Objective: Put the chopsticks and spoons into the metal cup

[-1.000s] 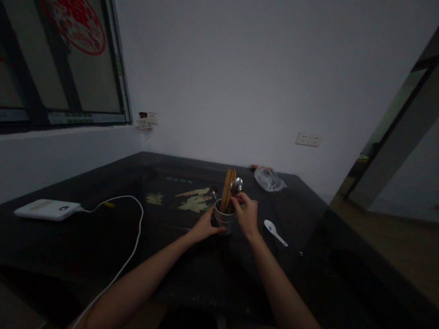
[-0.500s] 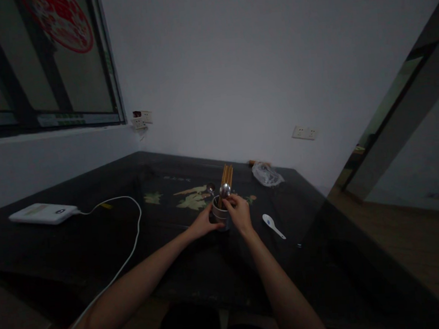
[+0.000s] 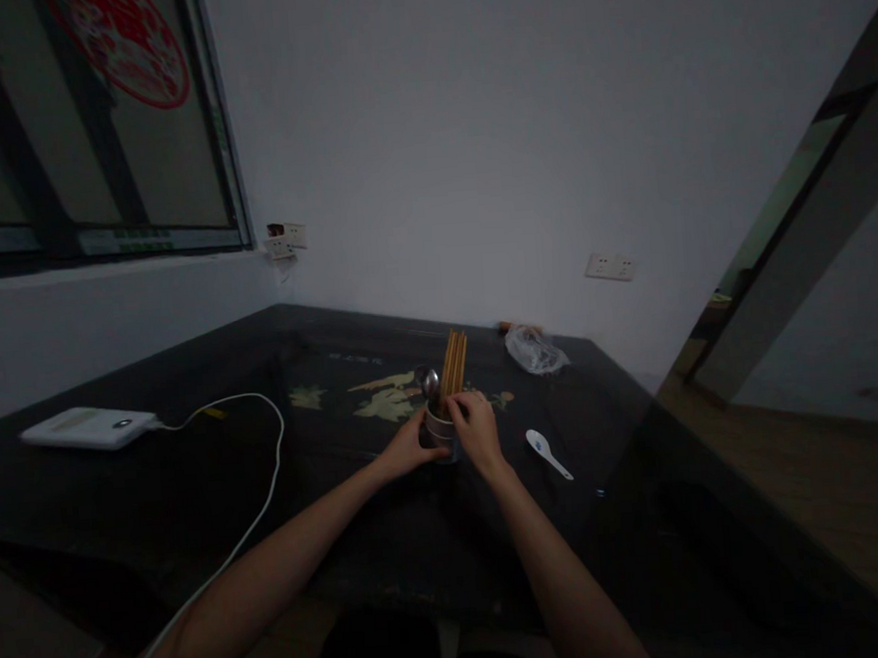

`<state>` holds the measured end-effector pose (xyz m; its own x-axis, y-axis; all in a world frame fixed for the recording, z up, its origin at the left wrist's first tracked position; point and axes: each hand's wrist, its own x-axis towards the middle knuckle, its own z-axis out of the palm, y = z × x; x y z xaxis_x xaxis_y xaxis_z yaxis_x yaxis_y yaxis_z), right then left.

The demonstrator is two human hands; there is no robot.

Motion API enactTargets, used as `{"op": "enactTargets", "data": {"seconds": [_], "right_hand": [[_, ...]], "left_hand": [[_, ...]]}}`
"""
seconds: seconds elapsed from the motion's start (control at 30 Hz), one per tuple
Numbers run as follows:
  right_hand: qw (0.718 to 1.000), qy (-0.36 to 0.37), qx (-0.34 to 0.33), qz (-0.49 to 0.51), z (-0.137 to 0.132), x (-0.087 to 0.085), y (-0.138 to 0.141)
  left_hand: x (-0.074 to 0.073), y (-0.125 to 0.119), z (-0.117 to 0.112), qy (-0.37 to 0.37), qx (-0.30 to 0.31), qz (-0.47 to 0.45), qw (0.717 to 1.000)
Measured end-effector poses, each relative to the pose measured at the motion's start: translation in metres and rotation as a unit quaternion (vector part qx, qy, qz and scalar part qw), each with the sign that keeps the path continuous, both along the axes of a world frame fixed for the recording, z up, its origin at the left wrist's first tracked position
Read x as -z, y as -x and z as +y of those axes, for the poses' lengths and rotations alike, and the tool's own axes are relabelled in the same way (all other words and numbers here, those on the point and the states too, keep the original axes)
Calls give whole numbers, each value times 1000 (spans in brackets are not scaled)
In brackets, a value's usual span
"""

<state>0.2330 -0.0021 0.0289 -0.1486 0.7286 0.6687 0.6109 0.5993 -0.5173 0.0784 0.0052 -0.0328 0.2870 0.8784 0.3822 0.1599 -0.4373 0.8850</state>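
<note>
My left hand (image 3: 407, 447) is wrapped around the left side of a small light-coloured cup (image 3: 440, 430) with dark bands. A bundle of several wooden chopsticks (image 3: 454, 363) stands in the cup, leaning slightly right. Left of the bundle, two metal spoons (image 3: 429, 381) rest in the same cup with their bowls upward and close together. My right hand (image 3: 477, 429) is at the cup's right rim, its thumb and fingers pinched against the lower part of the chopsticks; the exact contact is partly hidden. To the right, a white ceramic spoon (image 3: 548, 453) lies on the table.
The dark table (image 3: 348, 536) carries a printed floral pattern. A crumpled clear plastic bag (image 3: 535, 350) lies near the wall. At the left, a white power bank (image 3: 89, 429) has a white cable (image 3: 276, 451) running across the table towards my left arm.
One metal spoon has shifted left, from in front of the chopsticks to beside the other spoon. My right fingers have left it and are now against the chopsticks. My left hand stays on the cup.
</note>
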Motion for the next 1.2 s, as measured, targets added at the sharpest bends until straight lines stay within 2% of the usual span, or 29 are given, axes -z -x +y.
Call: {"op": "enactTargets", "data": {"seconds": [0.3,0.43,0.6,0.87,1.1,1.2], "right_hand": [[999,-20,-1,35,-10,-9,3],[999,-11,-32,42,-14,-14,7],[997,24,-65,39,-11,-12,10],[987,46,-120,97,-8,-13,8],[980,76,-80,167,-7,-15,4],[976,77,-83,184,-3,-12,3]], "left_hand": [[0,0,0,-4,8,-5,1000],[3,0,1,-18,4,4,1000],[6,1,3,-35,-11,27,999],[2,0,-1,-8,-3,4,1000],[-1,1,-2,-7,3,5,1000],[0,1,0,-8,4,2,1000]]}}
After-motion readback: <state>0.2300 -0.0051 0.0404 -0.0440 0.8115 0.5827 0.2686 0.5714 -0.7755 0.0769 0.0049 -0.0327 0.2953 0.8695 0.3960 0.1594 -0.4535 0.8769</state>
